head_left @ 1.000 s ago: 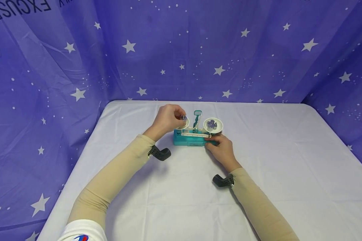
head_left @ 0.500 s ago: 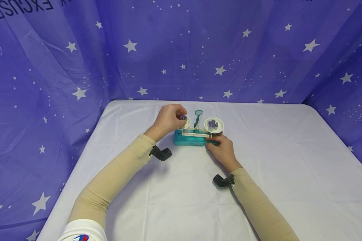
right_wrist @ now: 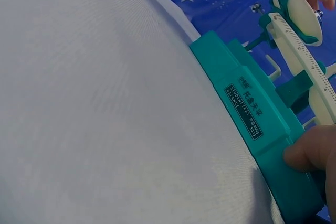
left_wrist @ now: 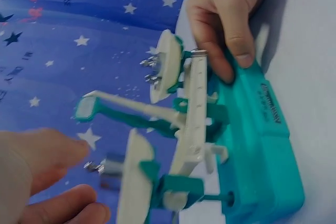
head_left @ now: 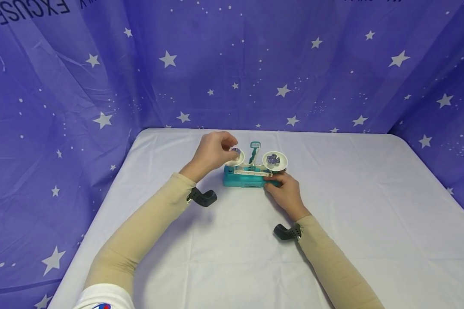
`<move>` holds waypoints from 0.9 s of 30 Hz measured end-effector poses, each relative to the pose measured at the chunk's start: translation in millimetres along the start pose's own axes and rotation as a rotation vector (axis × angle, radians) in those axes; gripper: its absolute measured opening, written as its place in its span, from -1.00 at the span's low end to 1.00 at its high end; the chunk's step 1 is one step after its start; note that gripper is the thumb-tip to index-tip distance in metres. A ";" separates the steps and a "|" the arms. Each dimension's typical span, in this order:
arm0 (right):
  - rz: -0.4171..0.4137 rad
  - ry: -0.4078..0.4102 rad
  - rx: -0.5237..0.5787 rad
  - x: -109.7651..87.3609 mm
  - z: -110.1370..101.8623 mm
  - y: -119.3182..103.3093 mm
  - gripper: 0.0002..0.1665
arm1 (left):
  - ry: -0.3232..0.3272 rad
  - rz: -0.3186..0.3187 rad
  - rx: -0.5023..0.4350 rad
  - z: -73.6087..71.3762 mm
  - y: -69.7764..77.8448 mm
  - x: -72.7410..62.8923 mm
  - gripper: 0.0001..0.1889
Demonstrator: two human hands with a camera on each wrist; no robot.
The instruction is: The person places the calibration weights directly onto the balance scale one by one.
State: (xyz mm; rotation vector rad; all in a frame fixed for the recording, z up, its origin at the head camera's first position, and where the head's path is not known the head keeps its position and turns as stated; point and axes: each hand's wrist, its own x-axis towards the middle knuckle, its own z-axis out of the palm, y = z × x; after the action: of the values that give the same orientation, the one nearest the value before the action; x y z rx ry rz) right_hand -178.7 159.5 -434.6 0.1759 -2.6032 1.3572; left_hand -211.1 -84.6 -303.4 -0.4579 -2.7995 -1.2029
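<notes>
A teal tray balance [head_left: 239, 179] stands on the table with a white pan at each end of its ruled beam. My right hand [head_left: 288, 193] grips the right end of its base, thumb [right_wrist: 304, 153] on the front face. Beside the left pan [left_wrist: 134, 182] is my left hand [head_left: 212, 151]. In the left wrist view its fingers are spread, with a gap between them and a shiny metal weight [left_wrist: 111, 171] resting on that pan. The right pan [head_left: 282, 165] carries several metal weights [head_left: 272, 160]. The fingers behind the base are hidden.
A white cloth covers the table [head_left: 232, 257]. Its back edge meets a purple star-patterned curtain [head_left: 232, 64], which also hangs at both sides. A black wrist mount [head_left: 203, 197] sits on the left wrist, another mount [head_left: 287, 232] on the right.
My left hand has drawn slightly left from the weight, its fingers now apart from it on the left pan. The right hand keeps its grip on the base.
</notes>
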 end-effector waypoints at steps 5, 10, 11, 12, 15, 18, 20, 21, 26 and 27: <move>-0.011 0.004 -0.007 0.6 -0.6 0.5 -0.77 | 0.094 0.022 -0.046 -19.3 -9.1 -11.3 -0.71; 0.003 -0.008 -0.014 1.0 -2.9 0.2 -0.76 | 0.140 -0.009 -0.048 -35.1 -26.7 -27.2 -0.71; 0.006 -0.010 -0.017 1.1 -3.4 0.3 -0.76 | 0.141 -0.018 -0.044 -37.0 -30.8 -30.9 -0.71; 0.008 -0.012 -0.020 1.0 -3.8 0.1 -0.75 | 0.139 -0.026 -0.040 -38.7 -34.9 -34.8 -0.70; 0.018 -0.020 -0.026 0.6 -4.7 -0.4 -0.74 | 0.135 -0.047 -0.028 -41.6 -47.9 -47.0 -0.71; 0.027 -0.026 -0.022 -0.2 -4.8 -1.5 -0.74 | 0.123 -0.070 -0.013 -42.8 -61.2 -60.3 -0.71; 0.032 -0.028 -0.020 -0.6 -4.1 -1.7 -0.74 | 0.119 -0.087 -0.009 -43.2 -69.5 -69.3 -0.72; 0.034 -0.028 -0.016 -0.7 -3.8 -1.6 -0.74 | 0.116 -0.094 -0.007 -43.3 -73.5 -73.7 -0.72; 0.030 -0.024 -0.013 -1.1 -0.7 -0.8 -0.75 | 0.114 -0.114 0.010 -44.0 -89.6 -93.5 -0.73; 0.029 -0.025 -0.015 -1.2 0.0 -0.8 -0.75 | 0.116 -0.118 0.012 -44.4 -92.2 -96.8 -0.73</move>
State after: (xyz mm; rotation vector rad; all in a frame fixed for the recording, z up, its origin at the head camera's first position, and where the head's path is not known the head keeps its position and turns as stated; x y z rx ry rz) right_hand -177.4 159.1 -434.2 0.1546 -2.6448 1.3534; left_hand -148.5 -200.4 -353.7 -0.2169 -2.7670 -1.1920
